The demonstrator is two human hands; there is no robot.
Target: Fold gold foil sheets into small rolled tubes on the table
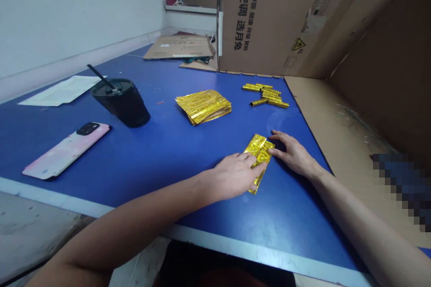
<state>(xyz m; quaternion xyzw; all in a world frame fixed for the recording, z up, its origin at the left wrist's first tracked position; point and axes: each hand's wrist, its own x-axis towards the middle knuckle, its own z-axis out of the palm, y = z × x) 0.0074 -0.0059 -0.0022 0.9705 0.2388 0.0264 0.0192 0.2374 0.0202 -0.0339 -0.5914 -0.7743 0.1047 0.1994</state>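
Observation:
A partly folded piece of gold foil paper [256, 143] lies on the blue table [161, 166] in front of me. My left hand [234, 175] rests across it, fingers stretched out and pressing its left side and lower part. At its upper right edge is my right hand [292, 152], with the thumb touching the foil and the fingers apart. The left fingers hide part of the sheet and its folds. Beyond them sits a stack of flat gold foil sheets [204, 105]. Several narrow gold foil rolls [269, 94] lie in a loose heap at the back right.
A black tumbler with a straw [123, 103] stands at the left, behind a pink-and-white phone [67, 150]. White paper [62, 91] lies by the wall. A large cardboard box [269, 22] rises along the back and right, with flattened cardboard [178, 48] beside it.

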